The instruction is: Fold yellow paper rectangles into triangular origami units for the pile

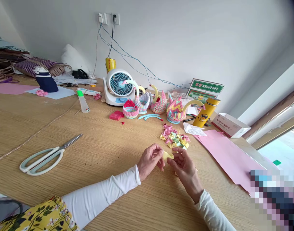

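Between my two hands is a small piece of folded yellow paper (pixel 168 155). My left hand (pixel 152 159) pinches its left side, fingers bent and pressed together. On the other side, the fingertips of my right hand (pixel 185 167) close on its right edge. Just beyond my hands lies a loose heap of small folded paper pieces (pixel 175 136) in pink, yellow and green. Farther back stand several folded-paper swans (pixel 177 110) and a small pink and red paper basket (pixel 130 109). Two curved blue paper strips (pixel 150 116) rest in front of them.
White-handled scissors (pixel 49 158) lie at the left, near a glue bottle (pixel 83 102). A small fan (pixel 119 86) stands at the back. Pink paper sheets (pixel 224 150), a yellow can (pixel 206 112) and a sticky note box (pixel 230 125) are at the right.
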Tool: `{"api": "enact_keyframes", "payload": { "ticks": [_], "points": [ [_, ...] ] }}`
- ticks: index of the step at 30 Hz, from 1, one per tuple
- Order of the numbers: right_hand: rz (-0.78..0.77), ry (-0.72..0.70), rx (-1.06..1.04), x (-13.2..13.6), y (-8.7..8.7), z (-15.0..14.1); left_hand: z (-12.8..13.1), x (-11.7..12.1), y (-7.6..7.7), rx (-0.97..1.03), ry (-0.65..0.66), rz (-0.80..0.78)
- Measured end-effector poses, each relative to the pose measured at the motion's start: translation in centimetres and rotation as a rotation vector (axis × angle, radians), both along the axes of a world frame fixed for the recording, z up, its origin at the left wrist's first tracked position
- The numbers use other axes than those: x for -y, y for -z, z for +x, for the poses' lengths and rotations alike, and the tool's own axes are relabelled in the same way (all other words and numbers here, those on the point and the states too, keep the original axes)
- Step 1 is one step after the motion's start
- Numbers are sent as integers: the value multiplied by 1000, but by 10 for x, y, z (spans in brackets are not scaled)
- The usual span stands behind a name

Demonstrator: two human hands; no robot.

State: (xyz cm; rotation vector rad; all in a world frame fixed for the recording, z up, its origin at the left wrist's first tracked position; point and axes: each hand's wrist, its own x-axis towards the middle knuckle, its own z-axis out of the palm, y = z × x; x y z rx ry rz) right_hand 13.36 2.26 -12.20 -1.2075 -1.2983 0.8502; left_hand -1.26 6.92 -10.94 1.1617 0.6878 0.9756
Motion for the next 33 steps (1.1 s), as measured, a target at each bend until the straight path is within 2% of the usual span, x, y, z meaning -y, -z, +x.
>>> {"api": "enact_keyframes", "payload": {
  "ticks": [5,9,14,20,27,33],
  "points": [
    [0,1,-12,-2,2,4,-6,2,-4,22,20,-108],
    [13,-22,38,-4,5,7,-12,1,-1,21,96,-166],
    [57,2,210,-1,1,8,-15,-1,1,29,181,-246],
    [132,106,389,4,-5,5,-18,-1,-1,73,254,-312],
    [123,75,332,4,-4,4,-19,-4,4,63,259,-326],
    [70,37,275,4,-3,4,-18,-2,-2,-29,232,-259]
  ]
}}
